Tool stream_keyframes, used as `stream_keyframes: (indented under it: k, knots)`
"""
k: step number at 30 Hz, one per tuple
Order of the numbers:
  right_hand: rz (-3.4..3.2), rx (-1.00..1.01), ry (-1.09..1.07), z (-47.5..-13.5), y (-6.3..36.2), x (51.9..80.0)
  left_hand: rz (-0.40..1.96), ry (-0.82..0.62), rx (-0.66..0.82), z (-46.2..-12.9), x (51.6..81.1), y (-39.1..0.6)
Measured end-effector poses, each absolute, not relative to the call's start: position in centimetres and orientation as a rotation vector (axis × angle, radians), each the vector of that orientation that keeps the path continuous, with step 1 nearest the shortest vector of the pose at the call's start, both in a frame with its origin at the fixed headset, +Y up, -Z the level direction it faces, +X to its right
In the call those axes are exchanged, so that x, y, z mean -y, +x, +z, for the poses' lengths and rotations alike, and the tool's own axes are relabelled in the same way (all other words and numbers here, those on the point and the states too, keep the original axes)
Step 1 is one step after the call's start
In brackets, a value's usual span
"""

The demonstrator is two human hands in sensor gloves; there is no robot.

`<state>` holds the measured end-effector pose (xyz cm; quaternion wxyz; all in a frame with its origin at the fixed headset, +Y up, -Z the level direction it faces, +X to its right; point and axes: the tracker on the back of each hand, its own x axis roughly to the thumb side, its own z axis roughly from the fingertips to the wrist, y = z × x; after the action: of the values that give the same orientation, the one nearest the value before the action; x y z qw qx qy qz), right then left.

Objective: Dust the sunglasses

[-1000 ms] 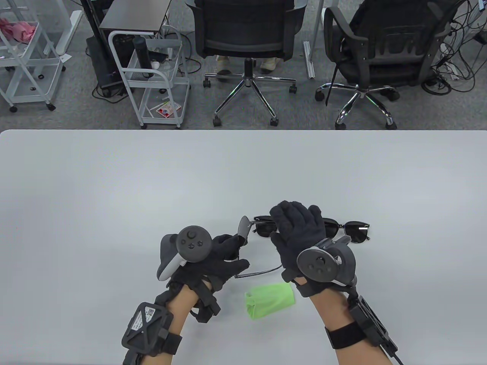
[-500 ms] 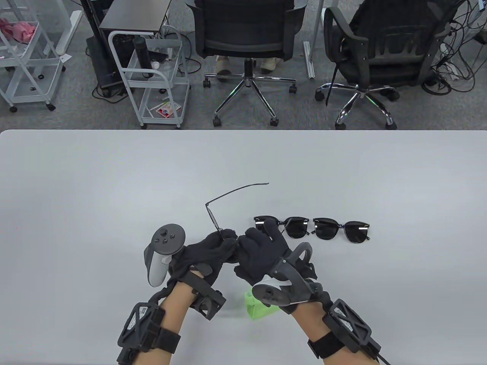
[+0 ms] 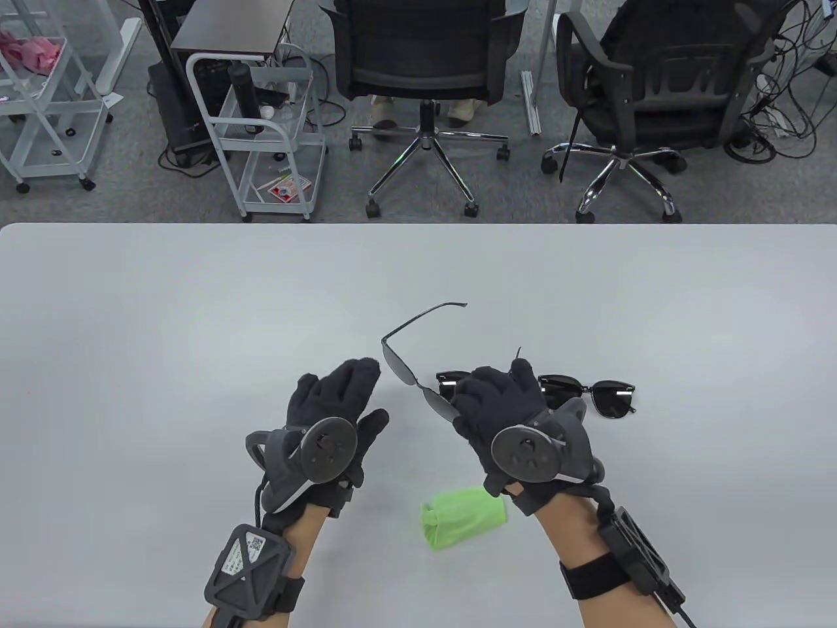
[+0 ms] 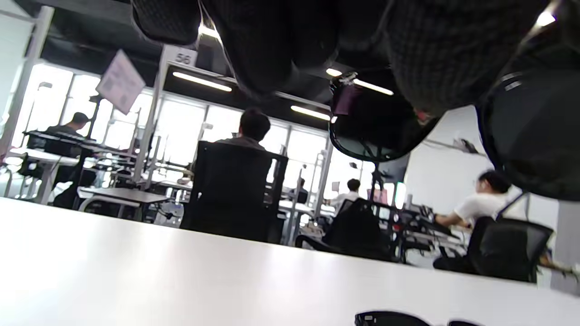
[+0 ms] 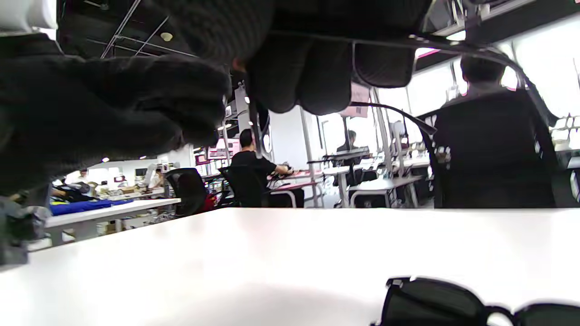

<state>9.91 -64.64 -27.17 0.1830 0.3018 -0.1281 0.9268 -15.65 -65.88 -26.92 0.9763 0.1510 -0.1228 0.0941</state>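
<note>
My right hand (image 3: 476, 400) grips a thin metal-framed pair of sunglasses (image 3: 400, 364) by its right end and holds it above the table, one temple arm pointing away. In the right wrist view its fingers (image 5: 299, 77) curl over the thin frame. My left hand (image 3: 361, 396) hovers just left of the lens with straight fingers, holding nothing. The left wrist view shows the held dark lenses (image 4: 372, 127) beyond its fingertips (image 4: 267, 50). A crumpled green cloth (image 3: 463, 517) lies on the table between my wrists.
Two black thick-framed sunglasses lie side by side on the white table (image 3: 196, 314). One pair (image 3: 448, 384) is mostly hidden under my right hand; the other (image 3: 592, 394) lies to its right. Office chairs and white carts stand beyond the far edge.
Half a second ago both hands held the thin sunglasses. My left hand has let go and opened. My right hand has carried the pair right, over the black sunglasses.
</note>
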Motion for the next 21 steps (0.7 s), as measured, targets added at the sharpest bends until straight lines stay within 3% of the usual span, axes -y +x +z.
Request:
stream_keyframes:
  k: [3,7,10,21]
  knots:
    - [2.556,0.193,0.932,-27.7,10.3,65.1,0.016,0.25,0.385,-26.7,67.0,-13.8]
    - [2.468,0.078,0.923,-28.1,10.6,65.3,-0.204,0.316,0.406,-26.5,67.4,-12.4]
    - [2.433,0.019,0.912,-28.4,11.1,65.4,-0.373,0.458,0.408,-25.9,66.9,-11.8]
    - [2.322,-0.026,0.852,-29.1,12.8,65.3,-0.351,0.484,0.474,-25.5,66.6,-11.5]
